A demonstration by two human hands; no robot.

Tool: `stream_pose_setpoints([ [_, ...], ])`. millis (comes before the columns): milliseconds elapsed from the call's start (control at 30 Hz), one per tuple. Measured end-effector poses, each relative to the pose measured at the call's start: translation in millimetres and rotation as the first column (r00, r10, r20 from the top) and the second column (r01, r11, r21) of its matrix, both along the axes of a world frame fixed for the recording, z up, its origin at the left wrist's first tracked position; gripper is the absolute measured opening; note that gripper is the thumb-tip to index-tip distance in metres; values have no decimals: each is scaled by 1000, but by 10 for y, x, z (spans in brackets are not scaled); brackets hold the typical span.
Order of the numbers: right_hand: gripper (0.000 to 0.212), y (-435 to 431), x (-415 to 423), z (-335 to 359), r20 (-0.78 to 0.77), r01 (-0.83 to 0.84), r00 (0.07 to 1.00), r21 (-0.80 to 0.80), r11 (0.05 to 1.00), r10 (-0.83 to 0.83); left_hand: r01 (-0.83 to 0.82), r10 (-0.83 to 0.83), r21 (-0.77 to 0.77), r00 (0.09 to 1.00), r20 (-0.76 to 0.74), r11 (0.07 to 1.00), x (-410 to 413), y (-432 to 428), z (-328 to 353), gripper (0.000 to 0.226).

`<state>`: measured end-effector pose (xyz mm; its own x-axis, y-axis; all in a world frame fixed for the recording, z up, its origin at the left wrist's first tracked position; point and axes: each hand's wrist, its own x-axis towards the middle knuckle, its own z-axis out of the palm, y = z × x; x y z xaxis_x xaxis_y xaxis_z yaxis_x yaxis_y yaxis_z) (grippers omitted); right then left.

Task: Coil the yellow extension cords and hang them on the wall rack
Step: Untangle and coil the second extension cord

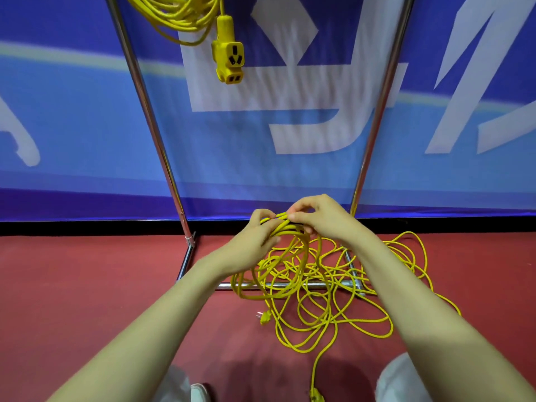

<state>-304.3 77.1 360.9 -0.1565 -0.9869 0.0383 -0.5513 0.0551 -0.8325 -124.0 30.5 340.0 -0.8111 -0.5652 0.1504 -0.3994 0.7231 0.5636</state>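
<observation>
Behind everything hangs a big blue banner (87,126) with white lettering, running down to a red carpet floor (87,285). A chrome rack (146,111) stands right up against it: two shiny uprights plus a bar across the base on the carpet.

Most of the loose yellow extension cord (293,274) is sprawled in a messy tangle on the carpet, over and around that base bar, with one strand trailing back toward the person's feet. Up top, a second yellow cord (179,18) is already coiled and hanging beside the left upright. Whatever it hangs from is out of frame.

Both bare arms reach in from below. The left hand (255,237) has its fingers curled round a bundle of gathered loops that droop down into the tangle. The right hand (322,219) sits just beside it, thumb and fingertips pinching a strand at the top of that bundle.

A chunky yellow socket block (229,58) dangles below the hung coil. A small yellow plug (265,317) lies on the carpet at the near edge of the tangle.
</observation>
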Motion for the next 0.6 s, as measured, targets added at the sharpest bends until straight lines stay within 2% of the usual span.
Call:
stream_pose_setpoints([
  [100,7,26,-18,37,175,-44,984,-7,999,45,37,-41,-59,997,-64,998,-13,-8,-22,25],
  [200,3,47,-52,55,163,-66,984,-24,998,69,0,-4,-41,994,-107,999,-22,5,8,23],
  [267,19,59,-38,23,157,-72,985,-14,997,73,-47,45,-18,992,-114,999,-29,-13,11,23],
  [300,29,64,-30,-3,119,-66,991,9,998,64,-82,81,-1,989,-121,997,-29,-32,20,23],
  [367,37,57,-19,-69,-87,-33,996,50,998,37,-158,164,52,975,-152,986,-18,-82,53,24],
  [400,35,38,-12,-107,-175,-5,984,50,999,14,-189,203,96,965,-165,977,-11,-113,69,24],
  [500,16,-16,29,-190,-259,58,965,42,997,-45,-234,274,204,941,-200,951,2,-190,73,19],
  [600,8,-35,51,-344,-330,-6,941,190,982,69,-238,346,363,899,-268,901,41,-259,85,15],
])
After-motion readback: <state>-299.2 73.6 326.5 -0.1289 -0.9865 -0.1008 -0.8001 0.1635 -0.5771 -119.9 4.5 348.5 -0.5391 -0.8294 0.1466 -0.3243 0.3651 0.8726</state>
